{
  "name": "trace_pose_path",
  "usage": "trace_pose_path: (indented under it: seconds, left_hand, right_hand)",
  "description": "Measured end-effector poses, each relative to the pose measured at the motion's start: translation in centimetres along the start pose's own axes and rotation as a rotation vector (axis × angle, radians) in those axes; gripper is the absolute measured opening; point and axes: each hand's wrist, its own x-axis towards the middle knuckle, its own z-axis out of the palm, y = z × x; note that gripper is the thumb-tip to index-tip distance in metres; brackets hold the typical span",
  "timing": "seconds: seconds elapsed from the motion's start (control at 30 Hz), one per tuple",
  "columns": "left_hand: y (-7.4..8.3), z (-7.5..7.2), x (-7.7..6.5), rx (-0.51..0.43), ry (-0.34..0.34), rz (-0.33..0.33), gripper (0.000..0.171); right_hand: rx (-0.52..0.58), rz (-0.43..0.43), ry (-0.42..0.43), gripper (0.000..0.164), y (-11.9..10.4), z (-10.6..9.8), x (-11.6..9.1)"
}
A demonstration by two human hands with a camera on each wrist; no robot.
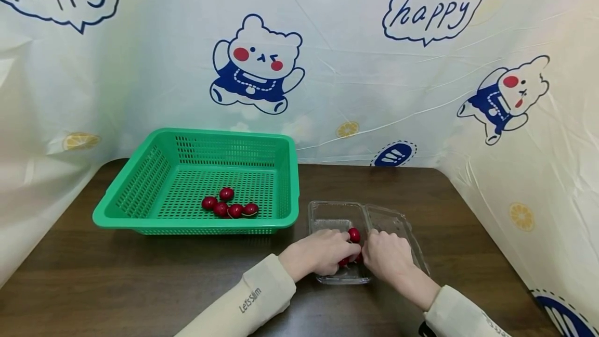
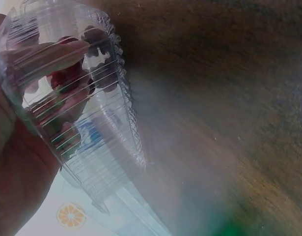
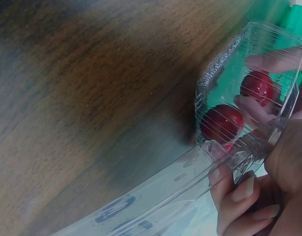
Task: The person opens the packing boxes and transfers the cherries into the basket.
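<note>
A clear plastic clamshell box (image 1: 343,280) lies on the table with its lid (image 1: 390,221) folded out to the right. Inside it are several dark red cherries (image 1: 354,235), seen through the ribbed wall as a nearer cherry (image 3: 222,123) in the right wrist view. My left hand (image 1: 325,251) reaches into the box from the left, thumb and fingers around a cherry (image 3: 257,87). At the hinge side, my right hand (image 1: 390,256) grips the box edge with curled fingers (image 3: 244,189). Part of the cherries is hidden behind the left fingers.
A green plastic basket (image 1: 292,186) stands at the left on the brown wooden table (image 1: 154,280). Several cherries (image 1: 221,209) lie in it near the front wall. A printed sheet (image 1: 337,82) with bears hangs behind the table and along both sides.
</note>
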Motion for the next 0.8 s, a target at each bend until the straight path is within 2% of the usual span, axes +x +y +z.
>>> trace_pose_path:
  seconds: [0.1, 0.43, 0.8]
  left_hand:
    - [-0.1, -0.3, -0.1, 0.016, 0.025, 0.018, 0.025]
    - [-0.6, -1.9, -0.4, 0.035, 0.071, 0.017, 0.028]
    - [-0.6, -3.3, -0.6, 0.09, 0.097, -0.03, 0.03]
  right_hand:
    - [-0.009, -0.001, -0.01, 0.028, 0.0, 0.0, 0.0]
    - [0.006, 0.01, -0.032, 0.028, 0.0, -0.3, 0.0]
    - [0.018, 0.017, -0.009, 0.027, 0.0, 0.0, 0.1]
